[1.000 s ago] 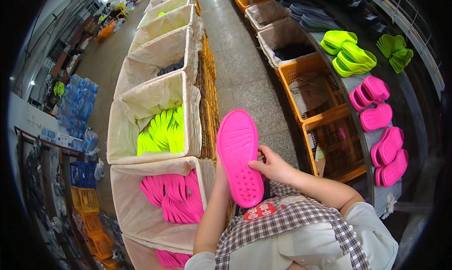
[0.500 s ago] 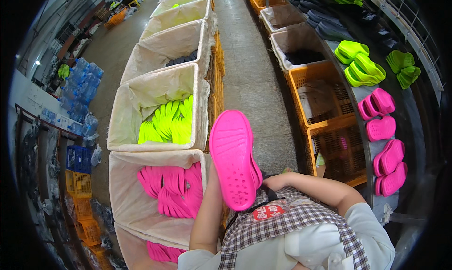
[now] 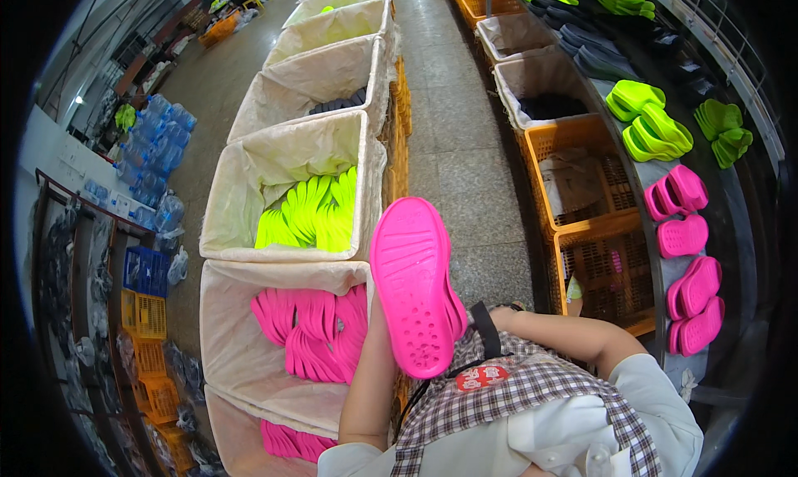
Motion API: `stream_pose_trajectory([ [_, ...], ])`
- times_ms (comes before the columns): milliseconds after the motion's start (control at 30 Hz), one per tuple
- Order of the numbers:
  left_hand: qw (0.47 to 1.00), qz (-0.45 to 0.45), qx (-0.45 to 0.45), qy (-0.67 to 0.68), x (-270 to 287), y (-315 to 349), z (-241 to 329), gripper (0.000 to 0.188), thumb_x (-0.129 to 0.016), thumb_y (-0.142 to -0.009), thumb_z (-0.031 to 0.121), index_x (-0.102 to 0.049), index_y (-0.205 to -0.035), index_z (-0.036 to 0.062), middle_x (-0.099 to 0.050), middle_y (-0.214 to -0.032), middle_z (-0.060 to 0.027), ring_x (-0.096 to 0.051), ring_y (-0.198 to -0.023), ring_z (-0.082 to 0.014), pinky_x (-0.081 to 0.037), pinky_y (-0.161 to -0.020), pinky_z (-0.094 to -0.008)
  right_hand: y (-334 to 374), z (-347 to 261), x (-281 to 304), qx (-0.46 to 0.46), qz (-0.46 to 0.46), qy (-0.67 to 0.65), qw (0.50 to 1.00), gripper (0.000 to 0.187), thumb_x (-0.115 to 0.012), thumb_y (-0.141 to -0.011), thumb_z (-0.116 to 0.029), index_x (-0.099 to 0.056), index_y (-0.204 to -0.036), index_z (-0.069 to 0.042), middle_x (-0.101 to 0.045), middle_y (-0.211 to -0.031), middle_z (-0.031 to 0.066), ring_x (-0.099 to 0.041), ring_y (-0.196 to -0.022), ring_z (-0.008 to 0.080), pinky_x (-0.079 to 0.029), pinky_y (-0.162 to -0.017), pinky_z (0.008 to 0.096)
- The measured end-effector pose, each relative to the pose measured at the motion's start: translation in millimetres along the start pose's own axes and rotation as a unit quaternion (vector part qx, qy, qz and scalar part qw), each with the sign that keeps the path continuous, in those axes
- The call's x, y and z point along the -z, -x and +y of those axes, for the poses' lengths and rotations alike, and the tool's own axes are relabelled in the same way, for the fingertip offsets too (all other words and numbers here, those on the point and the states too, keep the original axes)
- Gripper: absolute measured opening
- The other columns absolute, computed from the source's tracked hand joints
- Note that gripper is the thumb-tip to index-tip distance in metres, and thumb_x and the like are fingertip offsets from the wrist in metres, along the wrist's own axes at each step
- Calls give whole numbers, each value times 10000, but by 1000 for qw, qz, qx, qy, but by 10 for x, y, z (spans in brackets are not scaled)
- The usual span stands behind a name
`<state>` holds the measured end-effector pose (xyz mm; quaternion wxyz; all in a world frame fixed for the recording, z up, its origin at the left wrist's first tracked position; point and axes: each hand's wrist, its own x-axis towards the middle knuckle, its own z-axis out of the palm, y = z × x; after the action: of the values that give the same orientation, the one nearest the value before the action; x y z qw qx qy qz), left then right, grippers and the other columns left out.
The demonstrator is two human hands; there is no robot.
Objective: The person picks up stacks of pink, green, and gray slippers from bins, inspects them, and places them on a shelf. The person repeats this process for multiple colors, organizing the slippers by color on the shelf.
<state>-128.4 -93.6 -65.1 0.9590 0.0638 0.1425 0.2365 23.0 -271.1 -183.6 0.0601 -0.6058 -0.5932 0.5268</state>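
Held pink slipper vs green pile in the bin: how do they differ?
Colour: the slipper is hot pink, the green pile yellow-green.
Pose: the slipper turns its broad sole to the camera; the green pile mostly shows narrow edges, packed side by side.
Place: the slipper is held up, outside any container; the green pile lies in a cloth-lined bin.
Shared: each is one vivid colour.

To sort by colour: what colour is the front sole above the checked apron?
Bright pink sole; the head view shows it best.
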Motion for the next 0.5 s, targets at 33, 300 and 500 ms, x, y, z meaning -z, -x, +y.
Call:
stream_pose_trajectory([
  [33, 1000, 0, 0, 4, -2, -8, 6, 378, -425, -985, 188, -451, -1306, -10, -563, -1197, -153, -596, -1030, -259, -538, -847, -378, 106, -110, 97, -8, 1, 27, 1000, 252, -533, -829, -167, -691, -958, -18, -686, -972, 160, -659, -921, 283, -515, -761, 393],
  [300, 1000, -6, 11, 25, 37, -155, 7, 366, -429, -984, 186, -476, -1282, -21, -583, -1168, -149, -609, -1008, -256, -548, -829, -372, 1444, -655, 1198, -260, 223, 289, 894, 189, -591, -818, -164, -657, -707, -26, -676, -795, 147, -671, -757, 302, -542, -626, 401],
  [500, 994, -49, 41, -87, 40, -182, -250, 343, -452, -976, 177, -503, -1255, -15, -600, -1133, -139, -623, -967, -227, -556, -800, -332, 1731, -1077, 1634, 204, 519, -316, 767, 309, -490, -963, -256, -577, -795, -12, -526, -743, 25, -503, -682, 97, -417, -606, 267],
])
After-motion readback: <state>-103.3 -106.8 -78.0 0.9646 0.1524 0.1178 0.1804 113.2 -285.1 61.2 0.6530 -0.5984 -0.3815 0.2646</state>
